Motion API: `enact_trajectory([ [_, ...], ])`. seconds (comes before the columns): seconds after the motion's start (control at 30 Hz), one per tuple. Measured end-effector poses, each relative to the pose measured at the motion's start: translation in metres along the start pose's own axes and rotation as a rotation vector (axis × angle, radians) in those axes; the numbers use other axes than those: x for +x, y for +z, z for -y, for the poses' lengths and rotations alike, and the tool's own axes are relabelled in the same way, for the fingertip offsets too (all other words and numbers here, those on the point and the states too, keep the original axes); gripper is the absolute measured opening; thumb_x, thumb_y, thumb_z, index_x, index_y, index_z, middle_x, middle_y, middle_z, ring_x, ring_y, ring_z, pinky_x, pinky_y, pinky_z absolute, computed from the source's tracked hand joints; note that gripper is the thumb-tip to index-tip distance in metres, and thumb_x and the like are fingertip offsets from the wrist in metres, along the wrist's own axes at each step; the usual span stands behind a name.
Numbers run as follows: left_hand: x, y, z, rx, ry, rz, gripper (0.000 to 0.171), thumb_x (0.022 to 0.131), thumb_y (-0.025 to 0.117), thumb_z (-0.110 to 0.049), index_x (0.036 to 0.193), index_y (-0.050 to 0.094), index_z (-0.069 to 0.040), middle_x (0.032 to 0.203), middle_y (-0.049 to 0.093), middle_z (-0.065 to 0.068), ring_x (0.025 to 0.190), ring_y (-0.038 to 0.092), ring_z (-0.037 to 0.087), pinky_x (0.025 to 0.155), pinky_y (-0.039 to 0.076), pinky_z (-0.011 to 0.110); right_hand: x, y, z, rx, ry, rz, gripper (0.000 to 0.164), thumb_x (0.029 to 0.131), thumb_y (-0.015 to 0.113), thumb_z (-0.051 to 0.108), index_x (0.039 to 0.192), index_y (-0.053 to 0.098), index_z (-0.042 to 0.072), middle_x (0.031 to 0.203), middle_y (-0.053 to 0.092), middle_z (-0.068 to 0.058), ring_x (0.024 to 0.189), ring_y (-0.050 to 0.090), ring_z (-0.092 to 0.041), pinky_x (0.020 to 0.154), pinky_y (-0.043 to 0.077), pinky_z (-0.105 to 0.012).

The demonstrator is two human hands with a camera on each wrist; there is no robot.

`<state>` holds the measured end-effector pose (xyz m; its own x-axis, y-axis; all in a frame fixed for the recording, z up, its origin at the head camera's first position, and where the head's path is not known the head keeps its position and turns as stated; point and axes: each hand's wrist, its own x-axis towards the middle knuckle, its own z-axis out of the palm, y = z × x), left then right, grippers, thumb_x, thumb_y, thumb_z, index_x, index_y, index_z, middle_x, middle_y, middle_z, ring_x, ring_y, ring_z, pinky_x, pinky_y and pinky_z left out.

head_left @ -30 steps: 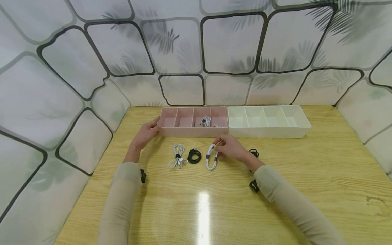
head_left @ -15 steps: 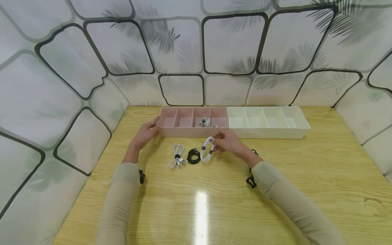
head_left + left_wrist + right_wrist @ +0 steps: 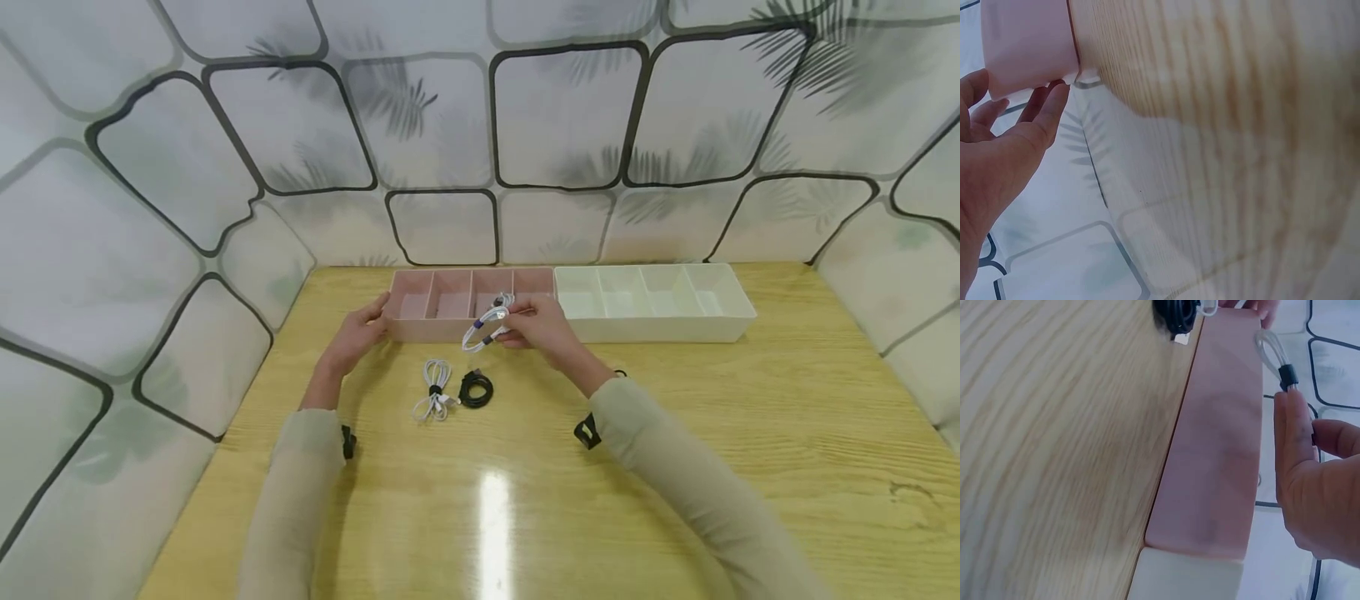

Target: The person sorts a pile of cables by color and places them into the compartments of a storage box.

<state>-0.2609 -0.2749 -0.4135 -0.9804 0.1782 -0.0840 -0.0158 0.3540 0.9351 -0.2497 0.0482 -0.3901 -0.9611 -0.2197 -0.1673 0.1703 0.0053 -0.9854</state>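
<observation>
My right hand (image 3: 543, 332) pinches a coiled white cable (image 3: 474, 335) with dark ties between thumb and fingers. It holds the coil raised over the front wall of the pink divided box (image 3: 423, 332). In the right wrist view, the cable's loop (image 3: 1266, 347) and a dark tie stick out beyond the fingertips. My left hand (image 3: 356, 340) touches the left end of the pink box; the left wrist view shows its fingers (image 3: 1054, 106) against the end wall. A white cable (image 3: 504, 298) lies in the pink box's third compartment, partly hidden behind the held coil and the right hand.
A cream divided box (image 3: 660, 330) adjoins the pink one on the right. On the wooden table (image 3: 420, 500) lie a tied white cable (image 3: 435, 390) and a coiled black cable (image 3: 476, 389). Another black item (image 3: 619, 373) is mostly hidden by the right forearm. Patterned fabric (image 3: 442, 225) stands behind.
The right hand has lifted the white cable off the table and carried it up, forward and left to the pink box. The left hand stays at the box's end.
</observation>
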Motion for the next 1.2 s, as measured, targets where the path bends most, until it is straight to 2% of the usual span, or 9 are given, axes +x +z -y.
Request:
enact_trajectory([
  [0.17, -0.002, 0.001, 0.000, 0.013, 0.011, 0.011, 0.056, 0.106, 0.043, -0.017, 0.158, 0.023, -0.011, 0.160, 0.022, 0.023, 0.139, 0.037, 0.039, 0.109, 0.038, 0.051, 0.008, 0.014, 0.005, 0.079, -0.006, -0.098, 0.025, 0.093, 0.059, -0.004, 0.116, 0.056, -0.013, 0.102, 0.063, -0.023, 0.065, 0.070, -0.014, 0.072, 0.060, -0.032],
  [0.33, -0.003, 0.001, 0.000, 0.005, 0.018, 0.009, 0.055, 0.106, 0.043, -0.017, 0.157, 0.024, -0.011, 0.159, 0.022, 0.025, 0.138, 0.038, 0.039, 0.109, 0.038, 0.051, 0.015, 0.028, 0.007, 0.105, -0.010, -0.186, 0.027, 0.093, 0.060, -0.004, 0.118, 0.057, -0.013, 0.103, 0.062, -0.022, 0.067, 0.068, -0.012, 0.069, 0.059, -0.026],
  [0.5, -0.010, 0.003, -0.019, -0.010, -0.008, 0.009, 0.056, 0.105, 0.043, -0.011, 0.156, 0.023, -0.005, 0.157, 0.024, 0.029, 0.137, 0.038, 0.041, 0.109, 0.037, 0.053, 0.019, 0.038, 0.013, 0.108, -0.020, -0.241, 0.025, 0.092, 0.061, -0.005, 0.116, 0.058, -0.012, 0.103, 0.062, -0.021, 0.068, 0.068, -0.014, 0.071, 0.060, -0.028],
  [0.6, -0.008, 0.004, -0.016, 0.001, -0.006, -0.002, 0.056, 0.104, 0.044, -0.011, 0.156, 0.024, -0.005, 0.155, 0.027, 0.030, 0.135, 0.040, 0.040, 0.109, 0.039, 0.052, 0.020, 0.040, 0.016, 0.129, -0.010, -0.247, 0.025, 0.093, 0.061, -0.004, 0.116, 0.058, -0.012, 0.102, 0.062, -0.019, 0.070, 0.069, -0.016, 0.074, 0.060, -0.030],
  [0.73, -0.001, 0.002, 0.001, 0.003, 0.015, -0.017, 0.057, 0.105, 0.045, -0.015, 0.157, 0.024, -0.010, 0.156, 0.029, 0.028, 0.135, 0.042, 0.039, 0.108, 0.040, 0.052, 0.023, 0.042, 0.018, 0.149, 0.008, -0.249, 0.026, 0.093, 0.061, -0.003, 0.117, 0.059, -0.011, 0.103, 0.062, -0.019, 0.068, 0.068, -0.015, 0.072, 0.060, -0.028],
  [0.9, 0.000, 0.001, 0.003, -0.009, 0.006, -0.020, 0.056, 0.105, 0.046, -0.016, 0.157, 0.025, -0.010, 0.155, 0.032, 0.027, 0.133, 0.043, 0.038, 0.109, 0.039, 0.052, 0.030, 0.045, 0.022, 0.174, 0.042, -0.255, 0.025, 0.094, 0.061, -0.003, 0.118, 0.059, -0.010, 0.105, 0.065, -0.023, 0.064, 0.069, -0.014, 0.067, 0.059, -0.026],
  [1.07, 0.002, 0.000, 0.006, 0.000, 0.012, -0.033, 0.057, 0.104, 0.046, -0.013, 0.157, 0.026, -0.010, 0.156, 0.033, 0.022, 0.133, 0.044, 0.035, 0.108, 0.041, 0.049, 0.036, 0.049, 0.022, 0.168, 0.061, -0.260, 0.027, 0.093, 0.062, -0.002, 0.119, 0.061, -0.009, 0.106, 0.067, -0.025, 0.065, 0.070, -0.016, 0.071, 0.060, -0.030],
  [1.2, 0.002, 0.001, 0.006, -0.004, 0.020, -0.030, 0.057, 0.103, 0.046, -0.011, 0.157, 0.026, -0.008, 0.153, 0.037, 0.025, 0.130, 0.046, 0.035, 0.107, 0.042, 0.049, 0.040, 0.051, 0.019, 0.153, 0.061, -0.272, 0.026, 0.092, 0.063, -0.003, 0.117, 0.062, -0.009, 0.103, 0.067, -0.023, 0.064, 0.069, -0.016, 0.074, 0.060, -0.033],
])
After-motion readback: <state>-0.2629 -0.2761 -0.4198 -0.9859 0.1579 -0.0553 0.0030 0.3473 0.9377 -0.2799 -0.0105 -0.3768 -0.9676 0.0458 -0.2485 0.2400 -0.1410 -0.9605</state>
